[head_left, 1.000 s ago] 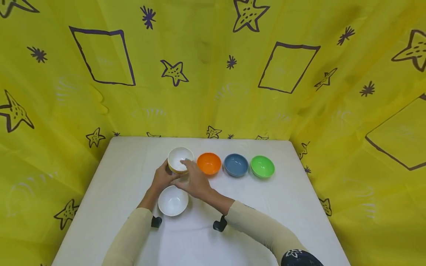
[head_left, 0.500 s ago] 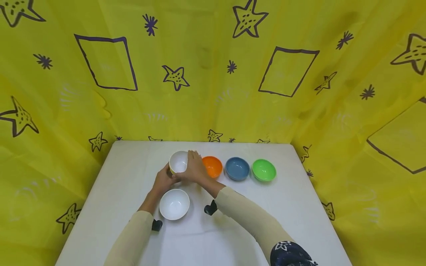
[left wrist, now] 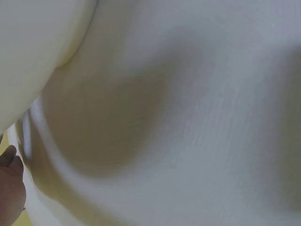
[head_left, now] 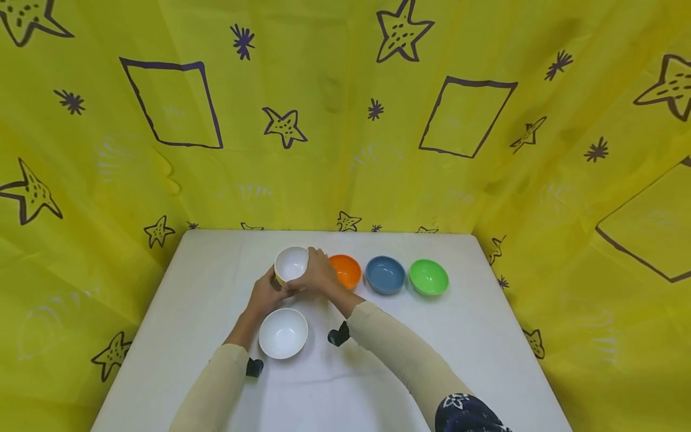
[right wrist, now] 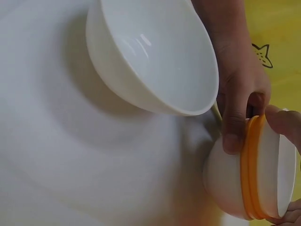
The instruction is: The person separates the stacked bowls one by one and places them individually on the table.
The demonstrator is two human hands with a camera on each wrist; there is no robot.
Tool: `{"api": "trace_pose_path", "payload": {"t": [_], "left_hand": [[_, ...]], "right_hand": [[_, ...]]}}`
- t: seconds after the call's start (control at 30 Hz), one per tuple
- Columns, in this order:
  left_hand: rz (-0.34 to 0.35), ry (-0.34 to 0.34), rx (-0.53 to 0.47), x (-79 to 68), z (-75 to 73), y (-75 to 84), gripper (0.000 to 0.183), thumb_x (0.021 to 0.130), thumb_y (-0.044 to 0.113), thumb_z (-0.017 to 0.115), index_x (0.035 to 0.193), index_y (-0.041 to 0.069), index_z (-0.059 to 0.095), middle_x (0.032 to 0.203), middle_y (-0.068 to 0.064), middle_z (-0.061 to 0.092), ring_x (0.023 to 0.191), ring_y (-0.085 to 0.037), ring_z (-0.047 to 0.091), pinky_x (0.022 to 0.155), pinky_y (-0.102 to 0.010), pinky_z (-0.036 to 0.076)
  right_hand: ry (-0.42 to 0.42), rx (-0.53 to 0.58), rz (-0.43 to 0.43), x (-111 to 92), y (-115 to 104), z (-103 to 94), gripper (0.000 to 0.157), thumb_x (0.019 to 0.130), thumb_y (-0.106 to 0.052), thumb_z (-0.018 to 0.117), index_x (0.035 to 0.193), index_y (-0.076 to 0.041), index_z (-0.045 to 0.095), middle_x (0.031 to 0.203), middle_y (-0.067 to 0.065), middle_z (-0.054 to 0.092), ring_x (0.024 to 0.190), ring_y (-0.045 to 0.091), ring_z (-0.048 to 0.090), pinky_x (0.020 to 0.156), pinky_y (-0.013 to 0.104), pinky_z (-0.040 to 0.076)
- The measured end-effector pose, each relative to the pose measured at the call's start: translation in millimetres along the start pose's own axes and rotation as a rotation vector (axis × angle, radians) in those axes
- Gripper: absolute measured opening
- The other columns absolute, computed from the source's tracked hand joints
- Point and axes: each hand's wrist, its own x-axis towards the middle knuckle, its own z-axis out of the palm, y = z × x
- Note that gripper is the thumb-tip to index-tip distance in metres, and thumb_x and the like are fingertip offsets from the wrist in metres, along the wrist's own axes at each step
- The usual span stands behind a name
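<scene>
Both hands hold a small stack of bowls toward the back left of the table. Its upper bowl (head_left: 290, 263) is white inside; in the right wrist view orange-yellow bands (right wrist: 252, 169) circle the stack beneath its white wall. My left hand (head_left: 266, 294) grips the stack from the left and front, its thumb pressed against the lower white side in the right wrist view. My right hand (head_left: 318, 273) curls around the right side, thumb and fingers at the upper wall. In front stands a separate white bowl (head_left: 283, 333), close to the left wrist.
Right of the stack, an orange bowl (head_left: 346, 272), a blue bowl (head_left: 385, 275) and a green bowl (head_left: 429, 277) stand in a row. The right hand partly covers the orange one. A yellow patterned curtain (head_left: 335, 174) borders the white table (head_left: 486, 360).
My right hand has shifted from over the upper bowl's front right rim to around its right side, now overlapping the orange bowl. The left hand keeps its grip. The head view has tilted slightly.
</scene>
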Motion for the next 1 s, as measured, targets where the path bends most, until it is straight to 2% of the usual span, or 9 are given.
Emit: {"api": "trace_pose_path", "payload": {"t": [0.27,0.57,0.73,1.0], "left_hand": [[-0.037,-0.022,0.012,1.1,0.2,3.6,0.097,0.084,0.026,0.091,0.161,0.0,0.037,0.16,-0.025,0.043,0.151,-0.043,0.034,0.126,-0.059,0.022],[-0.051,-0.032,0.026,2.4,1.9,2.0,0.095,0.086,0.026,0.089,0.162,0.003,0.037,0.161,-0.022,0.043,0.151,-0.042,0.035,0.126,-0.059,0.022],[-0.034,-0.03,0.029,1.1,3.2,-1.1,0.093,0.086,0.026,0.089,0.161,0.003,0.039,0.161,-0.022,0.044,0.151,-0.042,0.036,0.126,-0.059,0.023],[-0.001,-0.03,0.044,0.5,4.1,-4.6,0.097,0.083,0.032,0.092,0.161,0.006,0.04,0.16,-0.02,0.045,0.15,-0.042,0.037,0.125,-0.059,0.026]], "right_hand": [[0.011,0.145,-0.024,-1,-3,-15.5,0.099,0.07,-0.044,0.097,0.145,-0.005,0.046,0.128,0.011,0.059,0.115,0.027,0.058,0.096,0.038,0.059],[0.076,0.292,-0.099,-10,-1,-39.7,0.09,0.066,-0.033,0.101,0.136,-0.005,0.052,0.123,0.01,0.063,0.111,0.028,0.062,0.095,0.04,0.059],[0.088,0.301,-0.084,-25,4,-51.4,0.091,0.065,-0.033,0.1,0.137,-0.003,0.052,0.125,0.013,0.063,0.113,0.03,0.062,0.096,0.044,0.059],[0.065,0.299,-0.176,-59,17,-59.4,0.092,0.064,-0.027,0.101,0.138,0.0,0.052,0.126,0.013,0.062,0.112,0.03,0.062,0.095,0.044,0.059]]}}
